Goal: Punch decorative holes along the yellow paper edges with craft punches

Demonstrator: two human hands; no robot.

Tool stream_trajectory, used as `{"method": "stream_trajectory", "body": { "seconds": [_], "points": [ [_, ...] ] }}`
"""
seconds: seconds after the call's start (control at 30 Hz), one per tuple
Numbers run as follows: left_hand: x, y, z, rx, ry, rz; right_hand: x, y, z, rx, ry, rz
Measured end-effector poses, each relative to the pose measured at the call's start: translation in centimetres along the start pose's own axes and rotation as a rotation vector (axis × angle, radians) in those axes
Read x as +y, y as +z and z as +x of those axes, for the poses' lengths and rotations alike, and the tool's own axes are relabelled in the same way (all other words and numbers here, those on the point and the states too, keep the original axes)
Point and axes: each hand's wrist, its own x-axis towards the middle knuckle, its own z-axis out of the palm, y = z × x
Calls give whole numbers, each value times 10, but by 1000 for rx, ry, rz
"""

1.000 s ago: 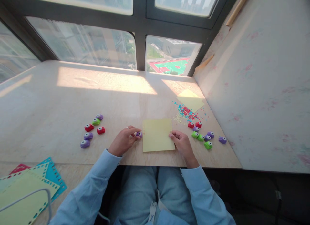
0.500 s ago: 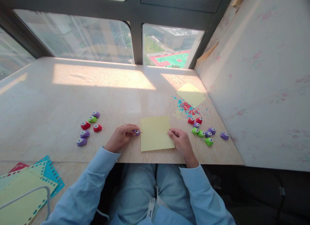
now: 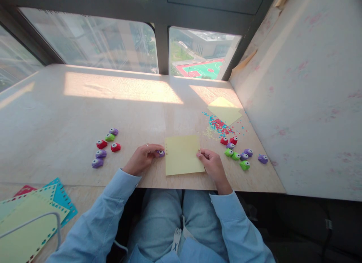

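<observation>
- We see our left hand (image 3: 142, 158) pinching a small purple eye-topped punch (image 3: 161, 153) between thumb and fingers, right at the left edge of a yellow sheet (image 3: 183, 157).
- That sheet lies on the tabletop (image 3: 141, 121) in front of us, with small holes along its left edge.
- Our right hand (image 3: 213, 166) pinches the sheet's right edge, thumb on top, beside another hole.
- To our left we have six more punches (image 3: 115, 147) in purple, green and red; to our right, nine others (image 3: 244, 165).
- Beyond those nine we see scattered paper bits (image 3: 219, 125) near a second yellow sheet (image 3: 225, 107).
- Punched coloured sheets (image 3: 28, 221) overlap at our lower left.
</observation>
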Motion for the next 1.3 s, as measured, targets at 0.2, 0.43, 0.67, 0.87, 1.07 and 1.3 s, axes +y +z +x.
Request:
{"method": "stream_trajectory", "body": {
  "seconds": [0.2, 0.43, 0.67, 0.87, 1.07, 1.3],
  "points": [
    [1, 0, 0, -1, -1, -3, 1, 1, 0, 1, -7, -29],
    [3, -2, 0, -17, -25, -25, 0, 0, -1, 6, -22, -59],
    [4, -2, 0, -20, -31, -16, -1, 0, -1, 19, -15, -53],
    [5, -1, 0, -19, -38, -30, -3, 1, -1, 24, -21, -65],
    [12, 1, 2, -17, -45, -36, -2, 4, 1, 10, -12, -25],
    [17, 0, 1, -32, -72, 16, -4, 1, 0, -16, 31, 30]
  ]
}}
